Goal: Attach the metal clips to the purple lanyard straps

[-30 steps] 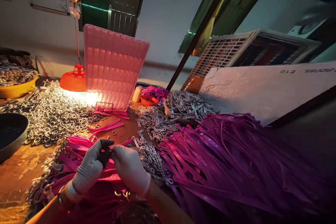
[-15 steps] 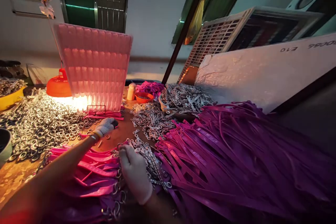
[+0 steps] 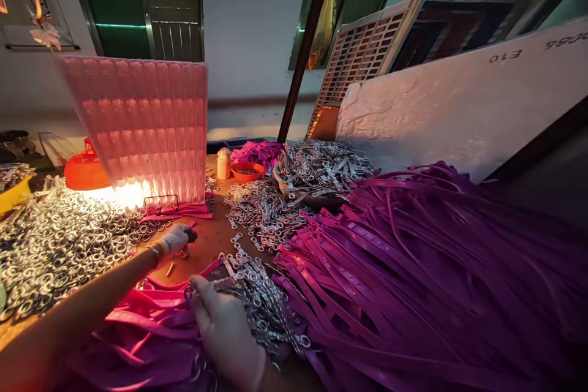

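My left hand (image 3: 175,240), in a pale glove with dark fingertips, is closed above the brown tabletop. A short pink strap end shows at its fingertips, but what they grip is hidden. My right hand (image 3: 229,331), also gloved, pinches a metal ring (image 3: 187,291) between thumb and fingers. Pink straps (image 3: 142,318) lie in a heap under my left forearm and beside my right hand. Just right of that hand is a bunch of silver chain pieces (image 3: 264,294) with ringed ends.
Metal rings (image 3: 59,239) are piled at left beneath an orange lamp (image 3: 85,168) and a ribbed translucent panel (image 3: 142,128). A large heap of purple straps (image 3: 413,275) covers the right. Behind stand an orange bowl (image 3: 247,173), a pale bottle (image 3: 223,163) and more silver chain pieces (image 3: 321,165).
The view has shifted slightly. My right hand has moved down and left, and a ring now shows at its fingertips. My left hand appears slightly lower and left, still closed.
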`<state>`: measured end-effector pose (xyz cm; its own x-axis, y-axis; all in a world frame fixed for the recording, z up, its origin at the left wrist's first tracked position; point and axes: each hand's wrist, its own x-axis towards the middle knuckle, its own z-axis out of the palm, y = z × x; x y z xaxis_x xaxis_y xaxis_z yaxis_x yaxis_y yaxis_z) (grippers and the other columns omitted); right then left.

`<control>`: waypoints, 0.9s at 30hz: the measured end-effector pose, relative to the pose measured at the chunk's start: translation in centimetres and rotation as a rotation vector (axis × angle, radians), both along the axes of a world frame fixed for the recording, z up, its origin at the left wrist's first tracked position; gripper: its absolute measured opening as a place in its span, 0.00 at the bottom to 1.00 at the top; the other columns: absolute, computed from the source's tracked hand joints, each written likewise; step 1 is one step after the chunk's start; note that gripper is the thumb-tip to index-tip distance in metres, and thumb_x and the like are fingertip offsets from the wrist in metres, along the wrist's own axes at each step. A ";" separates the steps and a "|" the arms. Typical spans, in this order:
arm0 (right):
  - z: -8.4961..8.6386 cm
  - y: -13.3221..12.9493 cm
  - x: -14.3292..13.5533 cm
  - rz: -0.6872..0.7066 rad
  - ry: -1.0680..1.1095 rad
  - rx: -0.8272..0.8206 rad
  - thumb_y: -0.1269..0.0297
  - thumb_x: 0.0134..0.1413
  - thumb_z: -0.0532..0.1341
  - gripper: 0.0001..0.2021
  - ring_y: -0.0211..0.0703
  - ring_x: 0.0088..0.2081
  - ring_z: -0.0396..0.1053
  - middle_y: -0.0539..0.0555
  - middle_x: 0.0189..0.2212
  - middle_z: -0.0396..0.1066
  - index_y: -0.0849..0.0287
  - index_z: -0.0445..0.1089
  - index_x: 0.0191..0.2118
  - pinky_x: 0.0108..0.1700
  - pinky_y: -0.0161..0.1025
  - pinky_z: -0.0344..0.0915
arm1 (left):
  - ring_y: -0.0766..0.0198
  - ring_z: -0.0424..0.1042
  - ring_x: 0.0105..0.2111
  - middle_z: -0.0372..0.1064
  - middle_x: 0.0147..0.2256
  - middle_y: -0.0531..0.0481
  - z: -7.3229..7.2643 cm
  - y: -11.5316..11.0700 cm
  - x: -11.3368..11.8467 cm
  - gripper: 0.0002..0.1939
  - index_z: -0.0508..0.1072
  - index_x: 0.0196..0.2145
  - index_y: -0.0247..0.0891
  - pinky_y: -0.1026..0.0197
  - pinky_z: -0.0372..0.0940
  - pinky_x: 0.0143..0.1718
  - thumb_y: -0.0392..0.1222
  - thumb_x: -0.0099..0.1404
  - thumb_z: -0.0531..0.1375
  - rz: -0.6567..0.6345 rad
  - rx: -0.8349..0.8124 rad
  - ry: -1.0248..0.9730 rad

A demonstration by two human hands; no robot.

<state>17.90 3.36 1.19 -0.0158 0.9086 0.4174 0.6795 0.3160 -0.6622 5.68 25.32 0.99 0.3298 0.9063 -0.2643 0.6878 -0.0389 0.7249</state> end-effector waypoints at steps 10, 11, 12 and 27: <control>5.0 2.1 -1.8 0.048 -0.269 -0.064 0.68 0.66 0.54 0.12 0.43 0.40 0.77 0.53 0.40 0.79 0.54 0.72 0.49 0.39 0.34 0.63 | 0.74 0.53 0.16 0.63 0.23 0.55 5.2 -15.1 -9.0 0.20 0.73 0.38 0.34 0.69 0.48 0.17 0.53 0.56 0.60 -0.044 -0.136 -0.659; 5.3 1.7 -2.3 0.059 -0.336 -0.072 0.68 0.66 0.54 0.12 0.43 0.40 0.76 0.54 0.39 0.79 0.55 0.72 0.49 0.38 0.35 0.63 | 0.74 0.53 0.16 0.62 0.22 0.55 5.4 -16.0 -9.2 0.18 0.72 0.36 0.34 0.68 0.49 0.17 0.52 0.55 0.60 -0.048 -0.115 -0.664; 5.5 1.3 -2.8 0.075 -0.402 -0.075 0.68 0.66 0.54 0.12 0.44 0.39 0.76 0.55 0.38 0.79 0.56 0.72 0.48 0.37 0.35 0.63 | 0.73 0.53 0.16 0.61 0.21 0.55 5.6 -16.8 -9.3 0.15 0.72 0.33 0.35 0.68 0.49 0.18 0.50 0.55 0.59 -0.053 -0.094 -0.652; 6.4 -1.8 -4.5 0.112 -0.515 -0.104 0.63 0.64 0.58 0.18 0.46 0.41 0.76 0.56 0.41 0.78 0.58 0.64 0.57 0.38 0.36 0.61 | 0.69 0.55 0.16 0.60 0.16 0.56 3.8 -20.7 -10.1 0.08 0.72 0.29 0.36 0.65 0.51 0.20 0.39 0.58 0.54 -0.017 0.034 -0.533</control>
